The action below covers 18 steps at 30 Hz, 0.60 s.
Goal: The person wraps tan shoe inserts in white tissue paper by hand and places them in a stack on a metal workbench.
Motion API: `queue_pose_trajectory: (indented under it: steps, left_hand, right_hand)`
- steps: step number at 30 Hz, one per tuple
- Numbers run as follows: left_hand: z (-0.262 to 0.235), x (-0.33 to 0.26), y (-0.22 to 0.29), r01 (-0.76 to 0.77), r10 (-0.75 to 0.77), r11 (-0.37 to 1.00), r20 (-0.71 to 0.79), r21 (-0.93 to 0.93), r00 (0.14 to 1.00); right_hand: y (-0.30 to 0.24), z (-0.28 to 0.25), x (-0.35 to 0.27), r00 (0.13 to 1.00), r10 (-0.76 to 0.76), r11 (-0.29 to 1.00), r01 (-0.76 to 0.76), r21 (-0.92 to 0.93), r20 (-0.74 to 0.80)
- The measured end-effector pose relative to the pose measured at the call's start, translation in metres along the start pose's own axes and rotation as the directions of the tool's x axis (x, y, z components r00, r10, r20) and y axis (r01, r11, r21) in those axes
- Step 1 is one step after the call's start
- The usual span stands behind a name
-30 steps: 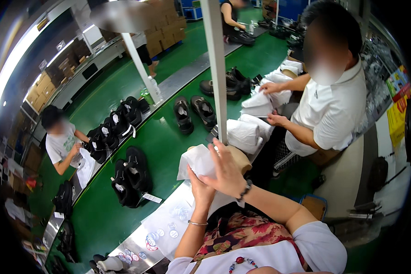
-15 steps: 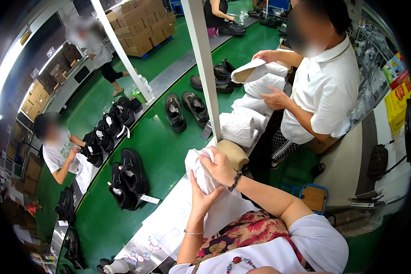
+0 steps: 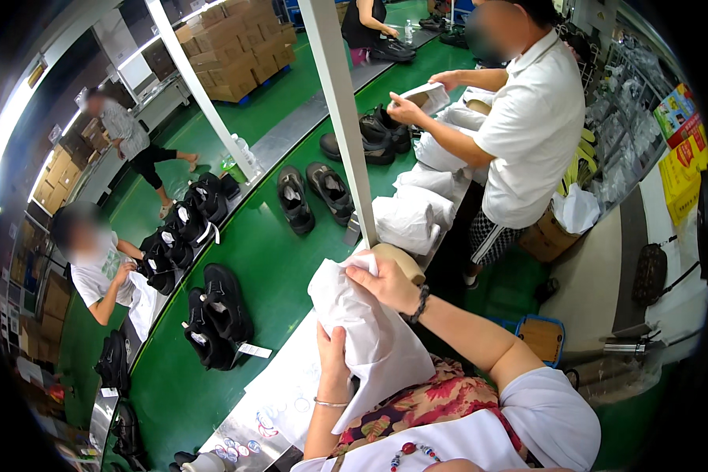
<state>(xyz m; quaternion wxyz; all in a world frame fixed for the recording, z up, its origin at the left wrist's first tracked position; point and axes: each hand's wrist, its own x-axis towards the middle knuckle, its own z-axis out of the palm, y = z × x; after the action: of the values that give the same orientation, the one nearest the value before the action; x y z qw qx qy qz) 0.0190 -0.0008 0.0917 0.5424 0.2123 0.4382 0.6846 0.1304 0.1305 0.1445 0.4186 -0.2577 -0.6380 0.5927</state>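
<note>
A crumpled sheet of white wrapping paper (image 3: 370,346) is bunched between my hands, its loose lower end hanging toward my apron. From the left, my left hand (image 3: 333,354) cups the bundle with the thumb lying across its front. The fingers of my right hand (image 3: 387,285) pinch the paper near its upper right edge. Whatever lies inside is hidden. Just beyond my right hand is a rounded tan piece (image 3: 403,261). A stack of flat white paper sheets (image 3: 279,385) with printed marks lies on the bench beneath my hands.
Black shoes (image 3: 216,315) and grey-black shoes (image 3: 311,197) stand on the green bench (image 3: 263,267). A white post (image 3: 342,118) rises near white-wrapped bundles (image 3: 409,220). To the right, a co-worker (image 3: 527,126) handles a white-wrapped piece; another (image 3: 94,267) works across the bench.
My hands have shifted slightly, and the paper now hangs lower and fuller between them. The co-worker on the right has turned and holds the wrapped piece with both hands.
</note>
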Motion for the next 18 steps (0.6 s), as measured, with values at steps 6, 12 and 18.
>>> queue_pose_trajectory:
  steps: [6,12,18]
  left_hand:
    - [-0.002,-0.009,0.009,0.163,-0.164,0.986,0.041,0.028,0.986]
    - [0.004,-0.005,0.011,0.105,-0.098,0.993,0.101,-0.061,0.99]
    - [0.0,0.004,0.003,0.004,-0.006,0.995,-0.03,-0.097,1.0]
  right_hand:
    - [-0.02,-0.018,0.023,0.936,0.284,0.948,-0.306,0.083,0.206]
    - [0.043,-0.033,0.026,0.879,0.475,0.823,-0.461,0.332,0.042]
    - [0.023,-0.051,0.004,0.904,-0.257,0.768,-0.023,-0.64,-0.342]
